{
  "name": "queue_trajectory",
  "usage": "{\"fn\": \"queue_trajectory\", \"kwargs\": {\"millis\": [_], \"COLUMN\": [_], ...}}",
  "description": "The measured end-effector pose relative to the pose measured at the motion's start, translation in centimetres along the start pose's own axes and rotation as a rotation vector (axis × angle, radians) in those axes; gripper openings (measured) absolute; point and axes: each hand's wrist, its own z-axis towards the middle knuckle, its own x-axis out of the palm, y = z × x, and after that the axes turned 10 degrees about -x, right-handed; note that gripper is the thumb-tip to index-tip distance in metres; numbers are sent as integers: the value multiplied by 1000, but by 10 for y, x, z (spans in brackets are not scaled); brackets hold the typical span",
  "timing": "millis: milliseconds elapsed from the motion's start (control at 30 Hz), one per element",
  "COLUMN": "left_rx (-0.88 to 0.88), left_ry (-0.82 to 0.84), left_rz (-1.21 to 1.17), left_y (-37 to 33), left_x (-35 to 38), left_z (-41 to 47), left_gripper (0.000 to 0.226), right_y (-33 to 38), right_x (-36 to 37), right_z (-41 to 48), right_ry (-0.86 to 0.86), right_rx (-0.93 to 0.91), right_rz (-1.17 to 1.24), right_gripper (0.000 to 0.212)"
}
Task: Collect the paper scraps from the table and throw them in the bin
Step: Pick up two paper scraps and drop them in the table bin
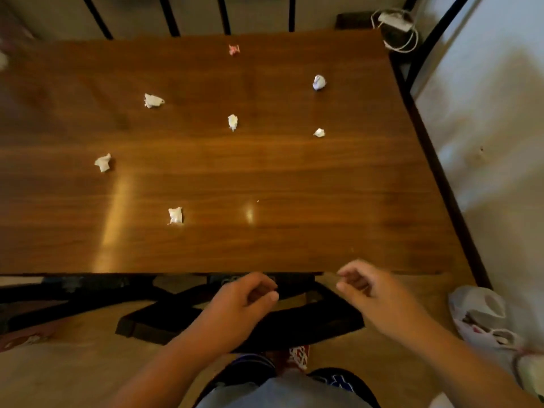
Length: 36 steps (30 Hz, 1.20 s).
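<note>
Several crumpled white paper scraps lie scattered on the brown wooden table point(265, 178): one near the front point(175, 215), one at the left point(103, 162), one mid-left point(153, 100), one in the middle point(232, 122), two on the right point(319, 132) point(319, 82). A pink scrap point(234, 49) sits near the far edge. My left hand point(244, 298) and my right hand point(368, 287) hover just in front of the table's near edge, fingers loosely curled, holding nothing. A white plastic bag point(482, 316) lies on the floor at the right.
A black table base point(235, 322) shows below the tabletop. Black metal bars point(173, 16) run along the far side. A white charger with cable point(397, 25) lies past the far right corner. A pale wall panel point(485, 128) borders the right side.
</note>
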Motion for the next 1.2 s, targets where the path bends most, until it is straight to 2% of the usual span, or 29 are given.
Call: {"fn": "queue_trajectory", "kwargs": {"millis": [167, 433, 600, 733, 867, 1033, 1133, 1200], "left_rx": [-19, 8, -41, -113, -84, 35, 90, 60], "left_ry": [-123, -507, -626, -708, -745, -785, -795, -745], "left_rz": [32, 315, 334, 397, 480, 587, 527, 388], "left_y": [-34, -71, -88, -96, -99, -99, -97, -96], "left_x": [-44, -135, -188, -214, -229, -229, -225, -220], "left_z": [79, 240, 326, 373, 407, 424, 424, 421], "left_gripper": [16, 47, 54, 53, 48, 30, 16, 8], "right_y": [-7, -29, -41, -48, -52, -55, -56, -57], "right_x": [-32, -65, -82, -86, -89, -88, -85, -83], "right_z": [99, 266, 347, 385, 405, 418, 422, 425], "right_ry": [35, -205, -303, -355, -401, -427, -435, -456], "right_rx": [15, 115, 165, 195, 165, 151, 121, 92], "right_rz": [20, -47, -134, -257, -340, -396, -443, -448], "right_gripper": [19, 28, 35, 45, 49, 38, 30, 23]}}
